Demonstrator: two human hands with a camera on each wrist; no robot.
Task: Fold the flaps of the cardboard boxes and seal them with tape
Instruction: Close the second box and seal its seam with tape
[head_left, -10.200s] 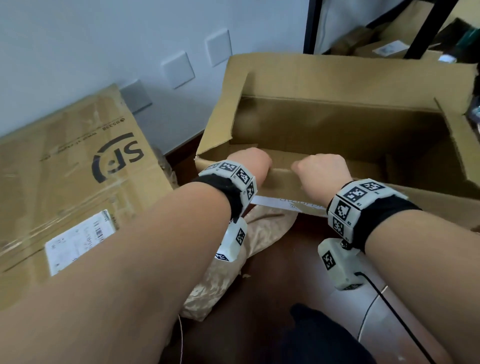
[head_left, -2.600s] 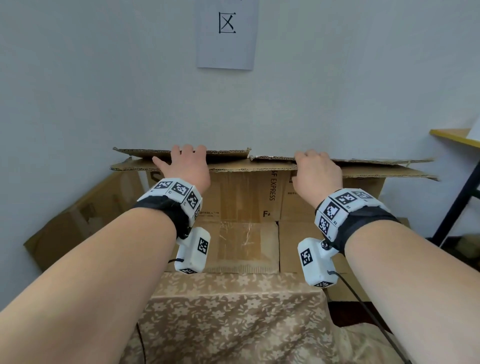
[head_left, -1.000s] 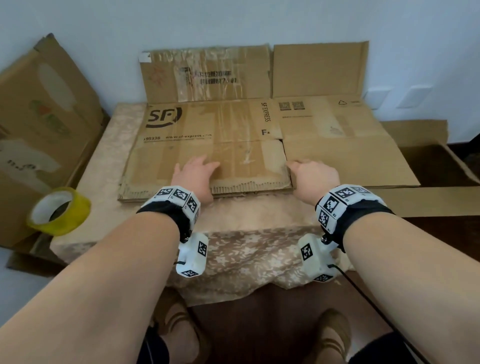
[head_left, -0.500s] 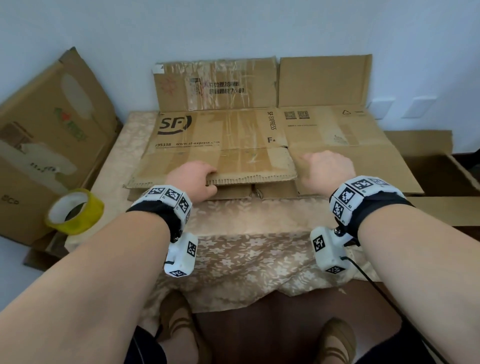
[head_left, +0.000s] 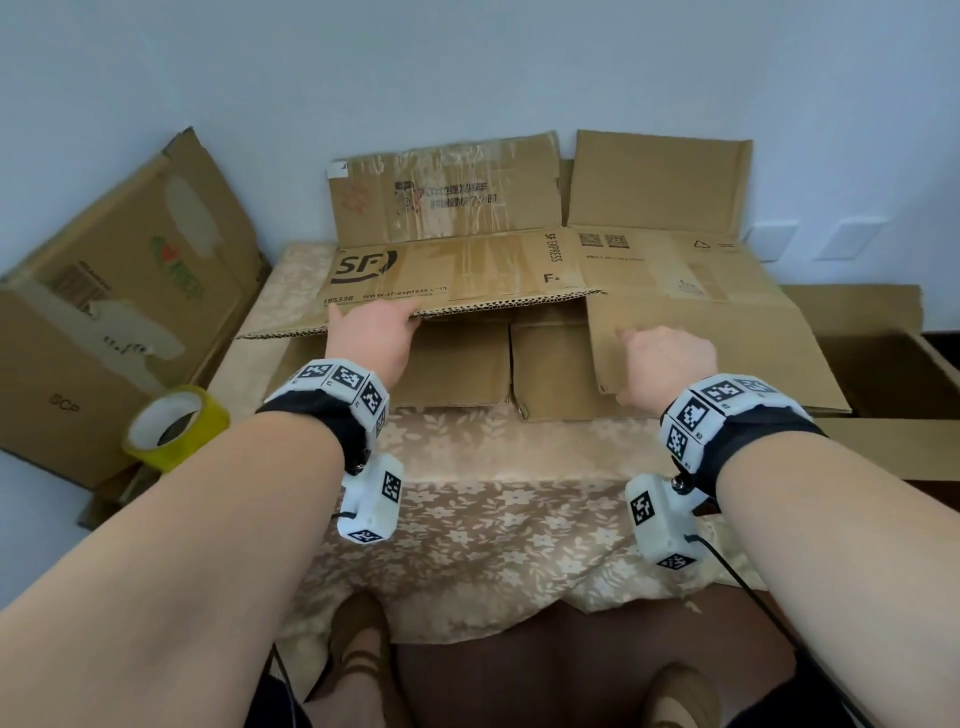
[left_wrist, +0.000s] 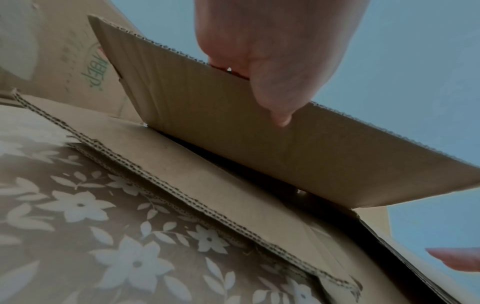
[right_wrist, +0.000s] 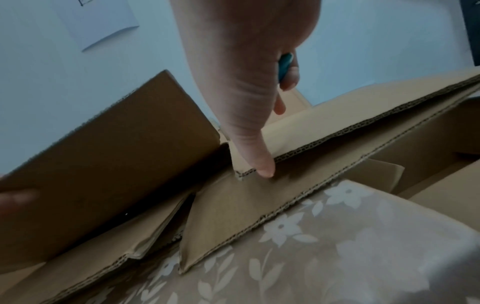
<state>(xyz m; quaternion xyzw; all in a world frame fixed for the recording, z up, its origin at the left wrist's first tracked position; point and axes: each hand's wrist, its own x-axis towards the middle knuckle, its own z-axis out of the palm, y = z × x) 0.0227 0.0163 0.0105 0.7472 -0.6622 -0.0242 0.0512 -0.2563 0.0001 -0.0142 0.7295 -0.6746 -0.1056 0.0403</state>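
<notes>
The flattened cardboard box (head_left: 545, 291) is seen from the head lying on the bench (head_left: 493, 519), its near flap (left_wrist: 259, 131) pinched and lifted in the left-wrist view by the left hand (left_wrist: 272, 51), while in the right-wrist view the right hand (right_wrist: 246, 82) rests relaxed on the neighbouring flap (right_wrist: 350, 121), so the box is judged to need opening next.

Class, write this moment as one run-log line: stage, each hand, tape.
stage: opening flattened box | left hand: grips raised near flap | right hand: thumb at right flap's corner | tape roll: untouched, table's left edge
</notes>
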